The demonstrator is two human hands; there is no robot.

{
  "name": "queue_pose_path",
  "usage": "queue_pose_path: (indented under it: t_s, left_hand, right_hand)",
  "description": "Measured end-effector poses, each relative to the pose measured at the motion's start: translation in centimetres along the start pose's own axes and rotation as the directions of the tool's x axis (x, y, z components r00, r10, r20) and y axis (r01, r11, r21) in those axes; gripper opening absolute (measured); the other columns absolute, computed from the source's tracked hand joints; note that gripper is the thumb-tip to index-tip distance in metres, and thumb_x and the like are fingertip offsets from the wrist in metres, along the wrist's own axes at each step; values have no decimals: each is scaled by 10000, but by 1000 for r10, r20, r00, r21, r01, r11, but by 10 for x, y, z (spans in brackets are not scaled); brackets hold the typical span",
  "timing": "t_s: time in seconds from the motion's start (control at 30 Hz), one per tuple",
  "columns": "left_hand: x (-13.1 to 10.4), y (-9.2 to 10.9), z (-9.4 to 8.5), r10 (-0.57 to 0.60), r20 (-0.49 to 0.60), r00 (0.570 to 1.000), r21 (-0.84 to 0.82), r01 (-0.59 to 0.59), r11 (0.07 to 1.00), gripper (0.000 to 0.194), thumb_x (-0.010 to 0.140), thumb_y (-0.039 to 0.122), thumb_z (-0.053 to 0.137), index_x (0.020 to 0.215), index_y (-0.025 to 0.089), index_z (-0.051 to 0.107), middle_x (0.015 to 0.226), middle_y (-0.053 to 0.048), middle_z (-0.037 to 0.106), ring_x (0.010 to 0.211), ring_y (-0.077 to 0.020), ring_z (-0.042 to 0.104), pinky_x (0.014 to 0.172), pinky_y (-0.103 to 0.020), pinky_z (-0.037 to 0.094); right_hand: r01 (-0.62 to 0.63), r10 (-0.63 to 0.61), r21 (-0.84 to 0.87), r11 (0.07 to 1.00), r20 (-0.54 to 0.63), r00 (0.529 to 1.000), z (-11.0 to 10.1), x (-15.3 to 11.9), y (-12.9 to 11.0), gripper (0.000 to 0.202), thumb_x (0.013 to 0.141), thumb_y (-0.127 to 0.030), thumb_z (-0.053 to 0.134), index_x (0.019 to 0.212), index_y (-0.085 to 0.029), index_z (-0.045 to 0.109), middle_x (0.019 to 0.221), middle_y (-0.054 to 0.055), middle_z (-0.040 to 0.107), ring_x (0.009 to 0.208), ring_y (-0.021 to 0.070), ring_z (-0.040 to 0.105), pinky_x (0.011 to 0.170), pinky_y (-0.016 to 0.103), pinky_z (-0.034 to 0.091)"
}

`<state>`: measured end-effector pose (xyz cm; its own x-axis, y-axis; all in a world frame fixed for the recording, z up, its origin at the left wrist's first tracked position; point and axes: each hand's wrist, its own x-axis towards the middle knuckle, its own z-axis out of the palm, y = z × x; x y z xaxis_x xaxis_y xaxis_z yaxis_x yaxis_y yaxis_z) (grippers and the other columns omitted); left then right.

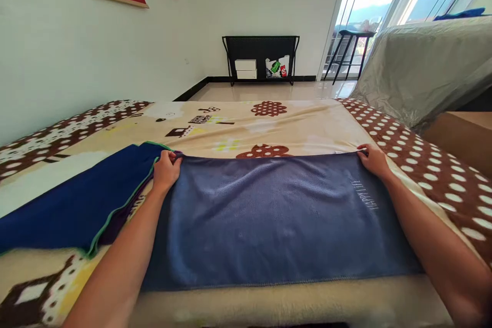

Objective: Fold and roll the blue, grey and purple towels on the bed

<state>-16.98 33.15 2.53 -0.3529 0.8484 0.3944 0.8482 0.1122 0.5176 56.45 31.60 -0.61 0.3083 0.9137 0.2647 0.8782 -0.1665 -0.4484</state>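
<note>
A grey-blue towel (269, 220) with "HAPPY LIFE" lettering near its right side lies spread wide across the patterned bedding, with soft creases along its upper part. My left hand (167, 168) pinches its far left corner. At the far right corner, my right hand (372, 160) grips the cloth between thumb and fingers. The far edge runs nearly straight between both hands. Left of my left forearm lies a dark blue cloth (80, 200) with green edging, and a purple layer (119, 220) shows beneath it.
Cream bedding (307, 123) with brown dotted borders covers the bed. Beyond its far edge stands a black rack (261, 46) holding white boxes and a bag. A plastic-covered piece of furniture (434, 61) and a cardboard box (457, 136) are at the right. A black stool (355, 35) stands near the window.
</note>
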Motion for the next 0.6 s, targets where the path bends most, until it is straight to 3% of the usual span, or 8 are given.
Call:
queue_pose_path:
  t_s: [0.1,0.27,0.37,0.47,0.6]
  left_hand:
    - [-1,-11,9,28,22,999,98,-30,995,285,891,323,566,1134,178,524,1007,-80,653,920,-252,622,843,-345,447]
    - [-1,-16,13,59,118,991,244,-87,966,282,909,367,522,1113,180,572,1002,-109,671,994,-302,617,896,-409,433]
    - [-6,-12,12,82,66,994,371,-101,923,340,954,429,453,1096,163,609,1096,-167,653,1113,-349,557,935,-468,394]
    - [-14,-8,7,115,5,993,455,-105,884,415,990,429,373,1109,142,647,1157,-192,632,1170,-361,516,961,-499,360]
    - [-24,-2,-6,115,30,993,427,-117,897,424,984,331,357,1151,99,670,1138,-193,642,1137,-368,545,967,-540,350]
  right_hand:
    - [45,-44,-52,998,4,999,9,-4,6,313,961,-244,547,1235,-114,625,971,129,683,755,163,496,768,297,296]
    - [39,-41,-101,994,-15,999,16,-8,15,317,957,-339,579,1171,-118,658,874,101,682,720,160,502,720,291,293]
    - [15,-26,-151,988,-70,997,17,-12,13,356,956,-394,564,1143,-111,673,905,126,678,730,167,501,707,304,292]
    - [24,-57,-202,979,-160,985,11,-18,5,408,981,-398,485,1168,-82,663,1070,191,641,892,221,543,751,326,334]
    - [88,-145,-228,970,-246,959,-5,-28,-13,437,1005,-272,335,1262,-34,595,1301,253,522,1206,295,476,963,397,374]
